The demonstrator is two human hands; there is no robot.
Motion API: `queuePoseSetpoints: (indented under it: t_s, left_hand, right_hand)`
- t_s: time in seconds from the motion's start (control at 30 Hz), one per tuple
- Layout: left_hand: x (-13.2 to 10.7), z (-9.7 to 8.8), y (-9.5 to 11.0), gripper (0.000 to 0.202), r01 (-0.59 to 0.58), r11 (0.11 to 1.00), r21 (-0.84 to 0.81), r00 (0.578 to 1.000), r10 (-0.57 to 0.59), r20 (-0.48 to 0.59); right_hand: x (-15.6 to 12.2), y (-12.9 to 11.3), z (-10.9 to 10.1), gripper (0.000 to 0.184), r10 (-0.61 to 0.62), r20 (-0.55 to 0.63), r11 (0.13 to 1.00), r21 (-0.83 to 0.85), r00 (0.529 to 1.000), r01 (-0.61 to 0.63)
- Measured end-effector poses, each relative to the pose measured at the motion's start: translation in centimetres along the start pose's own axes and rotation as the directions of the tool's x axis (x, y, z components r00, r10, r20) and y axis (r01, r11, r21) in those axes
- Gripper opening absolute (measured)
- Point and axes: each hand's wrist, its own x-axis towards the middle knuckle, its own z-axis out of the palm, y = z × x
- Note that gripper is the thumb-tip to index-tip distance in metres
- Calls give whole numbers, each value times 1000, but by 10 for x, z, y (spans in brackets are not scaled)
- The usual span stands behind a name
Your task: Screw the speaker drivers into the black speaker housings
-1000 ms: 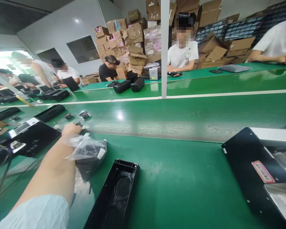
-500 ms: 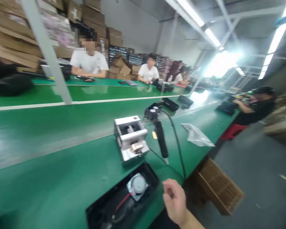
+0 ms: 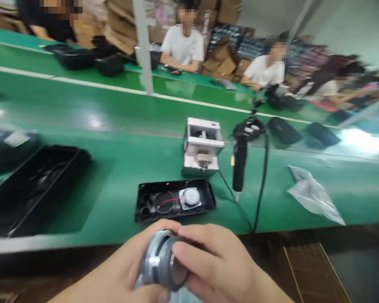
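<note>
Both my hands meet at the bottom of the view, below the table's front edge. My left hand (image 3: 123, 271) and my right hand (image 3: 217, 263) are closed round a round silver speaker driver (image 3: 159, 263). Just beyond them a black speaker housing (image 3: 145, 202) lies open on the green table (image 3: 113, 168), with a silver driver (image 3: 190, 198) and a red wire inside. A white boxy machine (image 3: 203, 147) stands behind the housing. A black electric screwdriver (image 3: 239, 162) with a black cable lies to its right.
A larger black housing (image 3: 34, 185) lies at the left, blurred. A crumpled clear plastic bag (image 3: 314, 195) is at the right. Several people sit on the far side by stacked cardboard boxes (image 3: 222, 63). A cardboard box (image 3: 309, 273) stands on the floor at lower right.
The view swung from the left side of the table to the right and then down. My left hand left the bagged items, and both hands now hold a silver driver.
</note>
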Motion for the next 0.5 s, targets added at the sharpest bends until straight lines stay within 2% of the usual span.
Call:
queuePoseSetpoints:
  t_s: [0.07,0.13,0.2,0.23,0.27,0.3,0.33,0.37,0.4,0.43,0.5]
  left_hand:
    - [-3,14,1,84,75,997,-5,997,-75,0]
    - [-4,17,3,91,75,996,53,997,-74,-30]
    - [-9,9,2,112,7,985,175,989,19,-147]
    - [-12,2,0,117,-30,964,265,963,99,-251]
    - [-14,-7,-1,111,-42,927,374,913,188,-363]
    - [-14,-16,-2,90,-25,872,488,844,280,-457]
    - [-11,-26,-2,62,15,802,598,781,364,-507]
    - [-6,-35,-1,35,55,711,701,744,439,-504]
    - [3,-42,2,17,89,605,791,753,479,-451]
    - [15,-47,5,12,104,492,864,802,473,-365]
    - [45,-50,13,9,94,304,948,921,336,-199]
  right_hand:
    - [-6,5,-5,58,18,40,998,60,999,-20]
    - [-10,12,-7,56,38,40,993,112,998,-43]
    - [-8,19,-10,51,59,37,985,159,998,-64]
    - [-3,24,-12,51,75,40,983,167,996,-81]
    - [3,28,-14,52,95,33,981,166,995,-99]
    - [12,34,-17,54,119,27,978,172,993,-122]
    - [21,41,-19,55,156,13,968,197,988,-156]
    - [30,47,-21,55,217,-16,942,266,976,-205]
    - [38,55,-21,53,291,-47,895,367,956,-255]
    - [45,62,-21,50,369,-66,827,480,927,-294]
    - [54,75,-17,46,496,-77,683,650,865,-334]
